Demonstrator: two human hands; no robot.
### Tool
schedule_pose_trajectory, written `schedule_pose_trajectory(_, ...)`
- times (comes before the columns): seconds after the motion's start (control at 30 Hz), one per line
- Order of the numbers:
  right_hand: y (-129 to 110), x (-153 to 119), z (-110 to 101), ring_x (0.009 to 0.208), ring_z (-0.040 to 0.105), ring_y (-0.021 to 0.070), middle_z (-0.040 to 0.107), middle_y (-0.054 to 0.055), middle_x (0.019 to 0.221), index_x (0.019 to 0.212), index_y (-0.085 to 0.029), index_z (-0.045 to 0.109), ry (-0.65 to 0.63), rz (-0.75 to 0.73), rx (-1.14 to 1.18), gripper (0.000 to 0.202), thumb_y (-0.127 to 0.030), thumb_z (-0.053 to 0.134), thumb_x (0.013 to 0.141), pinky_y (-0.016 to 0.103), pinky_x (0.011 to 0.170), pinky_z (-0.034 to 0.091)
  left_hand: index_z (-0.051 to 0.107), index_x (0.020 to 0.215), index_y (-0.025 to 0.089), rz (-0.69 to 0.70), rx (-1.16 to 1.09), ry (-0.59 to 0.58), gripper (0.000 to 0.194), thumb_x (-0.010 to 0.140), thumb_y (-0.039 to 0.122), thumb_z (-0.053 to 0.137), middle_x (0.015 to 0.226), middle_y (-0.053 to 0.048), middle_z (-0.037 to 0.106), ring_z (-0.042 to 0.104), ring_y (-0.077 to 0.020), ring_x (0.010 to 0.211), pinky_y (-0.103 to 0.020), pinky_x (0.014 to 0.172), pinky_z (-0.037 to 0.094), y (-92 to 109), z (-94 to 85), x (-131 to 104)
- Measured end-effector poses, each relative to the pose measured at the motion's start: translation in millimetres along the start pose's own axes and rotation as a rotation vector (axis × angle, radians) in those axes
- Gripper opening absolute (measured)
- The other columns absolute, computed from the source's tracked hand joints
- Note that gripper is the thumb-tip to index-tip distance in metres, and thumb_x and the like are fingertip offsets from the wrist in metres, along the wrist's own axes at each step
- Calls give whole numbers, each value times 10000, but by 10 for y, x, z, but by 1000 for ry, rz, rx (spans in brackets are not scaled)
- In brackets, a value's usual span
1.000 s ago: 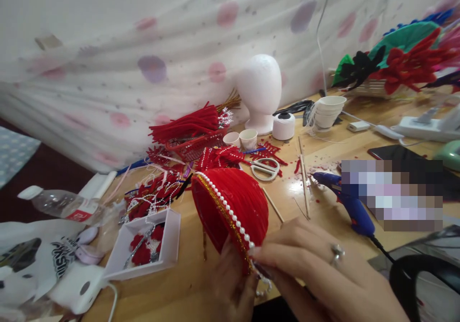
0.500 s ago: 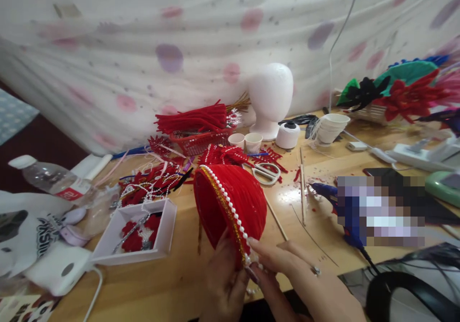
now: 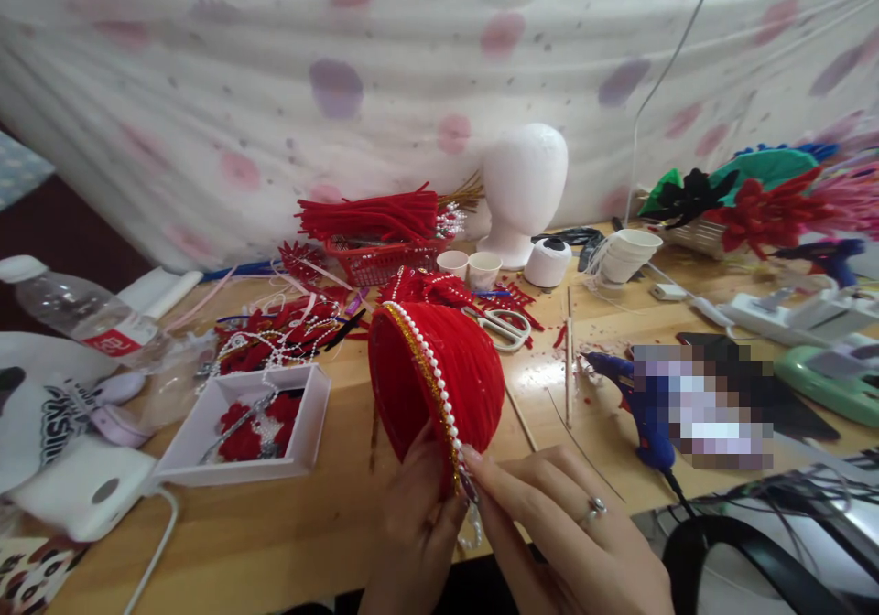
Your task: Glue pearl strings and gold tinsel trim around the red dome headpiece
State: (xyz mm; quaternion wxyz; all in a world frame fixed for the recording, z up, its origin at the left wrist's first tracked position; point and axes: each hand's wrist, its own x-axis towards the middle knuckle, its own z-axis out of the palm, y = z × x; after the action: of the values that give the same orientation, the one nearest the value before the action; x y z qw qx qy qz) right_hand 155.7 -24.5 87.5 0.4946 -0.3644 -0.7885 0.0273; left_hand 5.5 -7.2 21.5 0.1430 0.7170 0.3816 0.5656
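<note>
A red velvety cap (image 3: 473, 372) is held up over the table, its hollow side facing left. Gold trim (image 3: 427, 386) and a string of white pearl beads (image 3: 439, 379) run along its rim. My left hand (image 3: 416, 514) grips the rim from below, some fingers inside the cap. With thumb and forefinger, my right hand (image 3: 549, 514), a ring on one finger, pinches the bead string against the lower rim. The loose end of the beads dangles beneath the fingers. Beyond the cap lie white-handled scissors (image 3: 506, 327).
A white box (image 3: 302, 450) with red flowers is at left, near a plastic bottle (image 3: 75, 308). A blue glue gun (image 3: 635, 404) lies at right. Behind stand a foam head (image 3: 527, 180), a thread spool (image 3: 548, 263), paper cups (image 3: 484, 270) and a red basket (image 3: 374, 263) of red stems.
My right fingers have shifted slightly down and left along the rim, and fewer loose beads show below them. The cap stays in my left hand. The view has shifted a little.
</note>
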Motion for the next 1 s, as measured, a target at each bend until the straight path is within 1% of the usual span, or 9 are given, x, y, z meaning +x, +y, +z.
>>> schedule_pose_trajectory(0.07,-3,13,6,759,613,141,737,66,859,1161,-86,690,9,-2,10,332,47,661,859,245,670,572,696,1206,251,0,-25,-10,282,1020,351,510,1075,-48,807,761,-200,1009,-358,986,590,44,-17,52)
schedule_pose_trajectory(0.17,-16,35,0,769,623,135,736,53,843,1129,-96,694,26,30,31,314,57,657,857,243,689,573,663,1286,273,2,-54,-22,314,1026,330,496,1143,-56,793,748,-211,1068,-386,1013,578,101,-25,97)
schedule_pose_trajectory(0.27,-30,51,-19,768,631,128,727,36,826,1119,-108,692,19,54,42,309,53,649,858,243,705,572,660,1303,267,-22,-124,-39,334,1027,334,484,1163,-74,784,727,-236,1120,-414,1023,572,126,5,83)
schedule_pose_trajectory(0.37,-35,54,-37,756,625,126,713,29,816,1131,-108,690,14,57,29,323,52,646,854,244,691,567,655,1313,271,-49,-184,-35,338,1028,322,481,1149,-73,785,729,-241,1109,-440,1047,556,133,56,55)
schedule_pose_trajectory(0.47,-35,52,-43,753,610,129,710,31,822,1159,-107,692,24,51,6,350,54,651,851,251,678,562,670,1294,262,-65,-219,-24,331,1023,327,492,1114,-77,792,737,-252,1083,-462,1036,563,144,99,53)
schedule_pose_trajectory(0.63,-50,61,-31,752,607,130,705,32,815,1203,-94,691,29,15,-17,399,68,656,840,247,662,558,714,1229,222,-109,-253,-28,374,1030,401,453,1098,-110,793,733,-282,1090,-493,1002,582,184,118,93)
schedule_pose_trajectory(0.8,-70,55,-11,727,611,137,712,29,807,1165,-130,717,84,32,-62,374,53,662,843,256,632,547,733,1206,230,-182,-253,-24,391,1023,441,459,1088,-105,800,716,-283,1147,-450,970,605,212,91,109)
schedule_pose_trajectory(0.9,-72,44,-14,725,619,143,722,33,820,1144,-146,727,89,36,-86,366,47,674,837,263,633,549,743,1191,250,-225,-258,-18,335,1007,414,516,1068,-87,807,724,-274,1138,-413,953,613,218,65,110)
schedule_pose_trajectory(1.0,-78,41,-34,730,627,149,722,34,827,1145,-159,723,73,40,-85,371,44,673,840,272,640,554,745,1189,245,-223,-281,-23,314,1002,385,535,1077,-88,806,726,-270,1135,-394,949,612,227,51,126)
